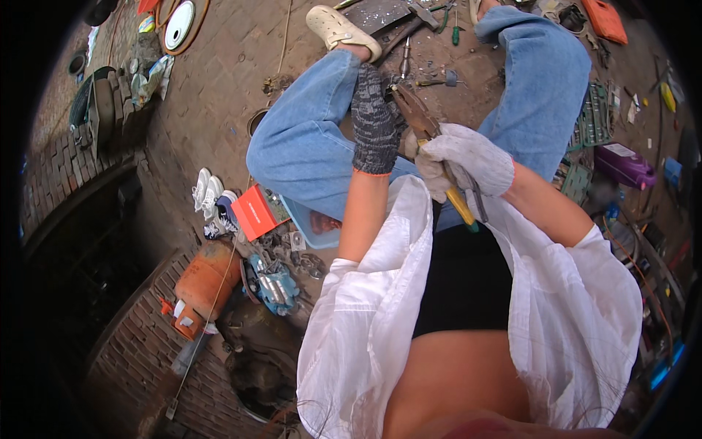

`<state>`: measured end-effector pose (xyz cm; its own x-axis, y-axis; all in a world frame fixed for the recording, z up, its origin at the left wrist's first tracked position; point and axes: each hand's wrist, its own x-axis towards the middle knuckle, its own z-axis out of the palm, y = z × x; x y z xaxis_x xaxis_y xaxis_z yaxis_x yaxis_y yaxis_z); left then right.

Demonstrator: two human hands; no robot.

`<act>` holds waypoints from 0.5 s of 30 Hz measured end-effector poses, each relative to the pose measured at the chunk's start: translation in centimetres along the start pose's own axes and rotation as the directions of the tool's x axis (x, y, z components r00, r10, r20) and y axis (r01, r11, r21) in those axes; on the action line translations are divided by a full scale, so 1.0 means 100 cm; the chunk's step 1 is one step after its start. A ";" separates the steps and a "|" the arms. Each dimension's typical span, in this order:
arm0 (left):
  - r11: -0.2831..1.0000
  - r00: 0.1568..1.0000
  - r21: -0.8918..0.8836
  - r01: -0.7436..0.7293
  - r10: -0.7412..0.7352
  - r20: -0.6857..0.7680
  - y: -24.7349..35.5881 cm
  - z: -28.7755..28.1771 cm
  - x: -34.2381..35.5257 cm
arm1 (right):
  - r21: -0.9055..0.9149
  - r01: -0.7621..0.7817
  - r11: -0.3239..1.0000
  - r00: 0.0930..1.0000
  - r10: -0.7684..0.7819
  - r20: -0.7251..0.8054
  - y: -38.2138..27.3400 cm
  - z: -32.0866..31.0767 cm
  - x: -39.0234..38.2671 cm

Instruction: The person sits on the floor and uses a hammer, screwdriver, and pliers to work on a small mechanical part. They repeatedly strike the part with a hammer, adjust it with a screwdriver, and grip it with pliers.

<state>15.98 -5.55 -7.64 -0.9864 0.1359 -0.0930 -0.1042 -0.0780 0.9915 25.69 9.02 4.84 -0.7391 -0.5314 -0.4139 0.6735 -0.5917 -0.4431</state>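
Note:
My right hand [474, 156], in a pale work glove, is wrapped round the yellow-and-dark handles of a pair of pliers [418, 115]. The rusty jaws point up and left, toward my other hand. That one, my left hand [374, 123], wears a dark grey knitted glove and has its fingers curled beside the jaws. A small dark piece seems to be between fingers and jaws, too hidden to name. Beyond them on the ground lie a hammer [422, 14], a dark-handled screwdriver [405, 60], a green-handled screwdriver [456, 33] and a short tool with a grey end [450, 77].
My jeans-clad legs [303, 150] frame the work spot. At left are a red box [254, 212], a light-blue tub [298, 214], white shoes [208, 190] and an orange gas cylinder [208, 282]. Toward the right lie a green tool case [594, 117] and a purple bottle [625, 165].

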 end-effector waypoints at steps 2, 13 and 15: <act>0.957 0.978 0.204 -0.208 0.207 0.028 -0.004 0.001 0.001 | -0.216 0.029 0.976 0.997 -0.044 -0.065 0.001 0.000 0.000; 0.650 0.863 0.567 -0.506 0.396 0.315 0.018 -0.005 0.001 | -0.536 -0.018 0.844 1.000 0.002 -0.030 -0.013 -0.010 -0.003; 0.756 0.919 0.526 -0.390 0.286 0.271 0.018 -0.007 0.001 | -0.566 -0.026 0.824 0.997 -0.016 -0.069 -0.017 -0.006 -0.006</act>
<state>15.59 -6.36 -5.95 -0.9020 0.3700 0.2224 0.3728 0.4077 0.8335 24.93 10.70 5.38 -0.7476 -0.4787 -0.4605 0.5792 -0.1306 -0.8046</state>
